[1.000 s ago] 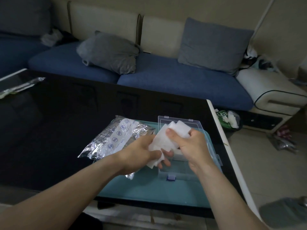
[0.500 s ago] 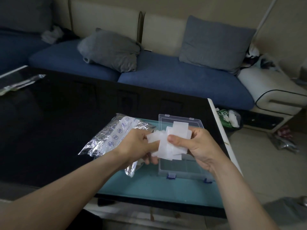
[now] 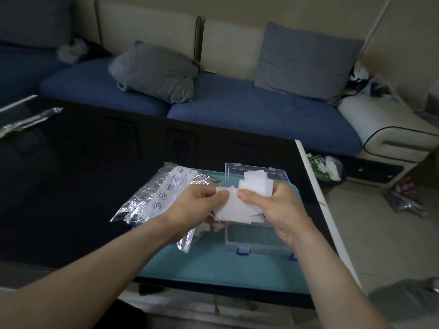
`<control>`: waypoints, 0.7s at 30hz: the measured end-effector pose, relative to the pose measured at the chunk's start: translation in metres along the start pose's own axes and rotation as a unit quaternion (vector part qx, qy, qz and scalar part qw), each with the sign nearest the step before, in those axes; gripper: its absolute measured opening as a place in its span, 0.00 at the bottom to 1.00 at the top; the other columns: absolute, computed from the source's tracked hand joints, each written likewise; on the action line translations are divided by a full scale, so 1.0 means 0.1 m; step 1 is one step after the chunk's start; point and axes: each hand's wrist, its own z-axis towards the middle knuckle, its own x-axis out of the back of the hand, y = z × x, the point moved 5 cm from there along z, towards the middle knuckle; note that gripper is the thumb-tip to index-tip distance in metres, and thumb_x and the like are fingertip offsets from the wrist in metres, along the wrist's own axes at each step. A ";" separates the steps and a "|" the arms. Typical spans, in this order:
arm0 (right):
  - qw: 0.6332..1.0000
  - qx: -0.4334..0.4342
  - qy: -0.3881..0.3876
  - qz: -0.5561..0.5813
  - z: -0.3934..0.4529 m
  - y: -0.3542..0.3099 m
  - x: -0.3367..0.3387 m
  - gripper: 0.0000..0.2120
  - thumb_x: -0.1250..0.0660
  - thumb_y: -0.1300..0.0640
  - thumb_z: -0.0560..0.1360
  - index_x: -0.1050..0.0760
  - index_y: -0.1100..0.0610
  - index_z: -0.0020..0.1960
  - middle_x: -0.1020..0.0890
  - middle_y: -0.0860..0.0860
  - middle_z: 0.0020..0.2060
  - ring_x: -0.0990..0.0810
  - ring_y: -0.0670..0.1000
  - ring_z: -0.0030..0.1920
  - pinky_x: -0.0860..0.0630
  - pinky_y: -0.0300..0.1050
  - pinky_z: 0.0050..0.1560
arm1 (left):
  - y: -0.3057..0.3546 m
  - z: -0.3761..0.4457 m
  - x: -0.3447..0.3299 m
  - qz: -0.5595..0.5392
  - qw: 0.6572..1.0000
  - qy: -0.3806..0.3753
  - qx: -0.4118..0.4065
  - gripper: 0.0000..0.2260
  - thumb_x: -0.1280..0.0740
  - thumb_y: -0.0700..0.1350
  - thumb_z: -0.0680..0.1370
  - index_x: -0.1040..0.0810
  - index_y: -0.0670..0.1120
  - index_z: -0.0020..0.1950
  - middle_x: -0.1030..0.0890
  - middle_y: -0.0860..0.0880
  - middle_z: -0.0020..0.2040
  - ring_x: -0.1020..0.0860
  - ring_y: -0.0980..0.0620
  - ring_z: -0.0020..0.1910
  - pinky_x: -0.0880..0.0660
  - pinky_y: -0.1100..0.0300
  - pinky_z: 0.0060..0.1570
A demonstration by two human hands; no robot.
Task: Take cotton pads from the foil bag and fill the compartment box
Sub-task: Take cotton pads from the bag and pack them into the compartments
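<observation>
A loose bunch of white square cotton pads (image 3: 240,203) is held above the clear plastic compartment box (image 3: 259,238), which lies open with its lid (image 3: 278,173) tipped back. My left hand (image 3: 193,205) pinches the bunch's left edge. My right hand (image 3: 273,207) grips the bunch from the right, thumb on top. The silver foil bag (image 3: 156,195) lies flat to the left of the box, partly under my left hand. Both hands hide most of the box's compartments.
Box and bag sit on a teal mat (image 3: 213,264) at the near right corner of a black glossy table (image 3: 71,186). A blue sofa with grey cushions (image 3: 156,72) stands behind. A small bin with rubbish (image 3: 326,167) is on the floor right of the table.
Both hands have lifted the pads slightly and drawn a little apart, spreading the bunch. The bag and box have not moved.
</observation>
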 end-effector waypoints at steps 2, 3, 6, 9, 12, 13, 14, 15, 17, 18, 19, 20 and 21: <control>1.000 0.014 0.008 -0.025 -0.02 -0.03 0.01 0.11 0.19 0.61 0.67 0.17 0.57 0.46 0.12 0.50 0.39 0.13 0.50 0.41 0.16 0.47 0.42 | -0.03 0.01 0.02 -0.033 0.999 0.006 0.014 0.14 0.34 0.41 0.81 0.22 0.29 0.54 0.19 0.32 0.45 0.20 0.44 0.37 0.19 0.54 0.37; 0.999 0.021 0.008 -0.034 -0.03 -0.04 0.02 0.11 0.19 0.60 0.67 0.17 0.57 0.46 0.12 0.49 0.39 0.13 0.49 0.40 0.16 0.47 0.42 | -0.04 0.02 0.03 -0.047 0.999 0.014 0.020 0.14 0.33 0.40 0.80 0.22 0.28 0.55 0.19 0.31 0.47 0.19 0.44 0.39 0.18 0.56 0.38; 0.999 0.025 -0.011 -0.030 -0.05 -0.06 0.03 0.15 0.18 0.59 0.66 0.17 0.58 0.50 0.12 0.50 0.42 0.13 0.51 0.43 0.16 0.48 0.46 | -0.04 0.03 0.06 -0.093 0.994 0.057 0.022 0.13 0.30 0.38 0.77 0.22 0.28 0.53 0.18 0.32 0.48 0.18 0.45 0.39 0.19 0.59 0.36; 0.999 0.005 -0.038 -0.011 -0.05 -0.05 0.01 0.25 0.17 0.54 0.57 0.17 0.59 0.52 0.12 0.52 0.44 0.13 0.53 0.46 0.17 0.51 0.49 | -0.04 0.04 0.10 -0.124 0.987 0.099 0.011 0.05 0.28 0.36 0.75 0.19 0.35 0.48 0.16 0.39 0.42 0.16 0.46 0.37 0.18 0.57 0.37; 0.999 0.000 -0.047 -0.007 -0.09 -0.06 -0.06 0.22 0.16 0.58 0.58 0.17 0.59 0.50 0.12 0.52 0.42 0.12 0.53 0.45 0.17 0.51 0.49 | -0.04 0.03 0.10 -0.120 0.988 0.099 0.003 0.05 0.28 0.38 0.75 0.18 0.36 0.48 0.15 0.40 0.42 0.16 0.45 0.39 0.17 0.54 0.41; 0.999 0.003 -0.036 -0.009 -0.09 -0.06 -0.07 0.20 0.16 0.61 0.60 0.17 0.59 0.50 0.12 0.51 0.41 0.12 0.52 0.44 0.16 0.51 0.48 | -0.04 0.04 0.10 -0.118 0.988 0.096 0.000 0.07 0.28 0.39 0.75 0.18 0.36 0.49 0.15 0.39 0.43 0.16 0.45 0.39 0.17 0.54 0.42; 1.000 0.005 -0.019 -0.012 -0.08 -0.07 -0.06 0.18 0.16 0.62 0.61 0.17 0.59 0.49 0.12 0.51 0.40 0.12 0.52 0.42 0.16 0.51 0.48 | -0.04 0.04 0.11 -0.115 0.989 0.095 -0.005 0.08 0.28 0.41 0.76 0.18 0.35 0.49 0.15 0.39 0.43 0.16 0.45 0.39 0.17 0.54 0.42; 1.000 0.010 -0.001 -0.015 -0.06 -0.06 -0.03 0.18 0.16 0.63 0.62 0.17 0.59 0.49 0.12 0.50 0.40 0.12 0.52 0.42 0.16 0.51 0.48 | -0.04 0.05 0.11 -0.109 0.989 0.097 -0.010 0.10 0.29 0.42 0.77 0.18 0.34 0.49 0.15 0.39 0.43 0.17 0.46 0.39 0.17 0.55 0.41; 0.999 0.025 0.029 -0.032 -0.04 -0.08 0.02 0.21 0.15 0.61 0.59 0.17 0.59 0.50 0.12 0.51 0.41 0.13 0.52 0.43 0.16 0.53 0.49 | -0.02 0.05 0.13 -0.080 0.990 0.114 -0.024 0.13 0.31 0.44 0.79 0.19 0.33 0.48 0.16 0.40 0.40 0.18 0.48 0.36 0.18 0.58 0.39; 0.997 0.032 0.040 -0.051 -0.04 -0.10 0.05 0.22 0.15 0.59 0.59 0.17 0.58 0.50 0.12 0.51 0.41 0.13 0.53 0.43 0.16 0.52 0.49 | -0.01 0.05 0.15 -0.059 0.990 0.125 -0.032 0.14 0.31 0.44 0.79 0.19 0.31 0.47 0.16 0.39 0.39 0.19 0.48 0.35 0.18 0.57 0.39; 0.996 0.042 0.046 -0.065 -0.04 -0.12 0.07 0.21 0.15 0.60 0.59 0.18 0.58 0.49 0.13 0.51 0.41 0.13 0.52 0.43 0.16 0.51 0.47 | -0.01 0.05 0.17 -0.037 0.989 0.135 -0.036 0.15 0.31 0.44 0.79 0.20 0.30 0.47 0.16 0.38 0.39 0.19 0.47 0.35 0.17 0.55 0.40; 0.995 0.053 0.051 -0.071 -0.05 -0.14 0.10 0.18 0.15 0.61 0.60 0.18 0.58 0.47 0.13 0.51 0.40 0.13 0.52 0.42 0.16 0.48 0.44 | -0.01 0.05 0.19 -0.017 0.989 0.142 -0.038 0.15 0.31 0.44 0.79 0.19 0.30 0.47 0.16 0.37 0.40 0.19 0.46 0.35 0.17 0.54 0.41; 0.994 0.063 0.053 -0.075 -0.06 -0.17 0.12 0.16 0.16 0.62 0.61 0.18 0.57 0.44 0.13 0.51 0.38 0.14 0.52 0.40 0.17 0.46 0.40 | -0.01 0.04 0.22 0.002 0.989 0.146 -0.037 0.14 0.30 0.44 0.79 0.19 0.31 0.47 0.15 0.37 0.41 0.19 0.47 0.34 0.18 0.54 0.40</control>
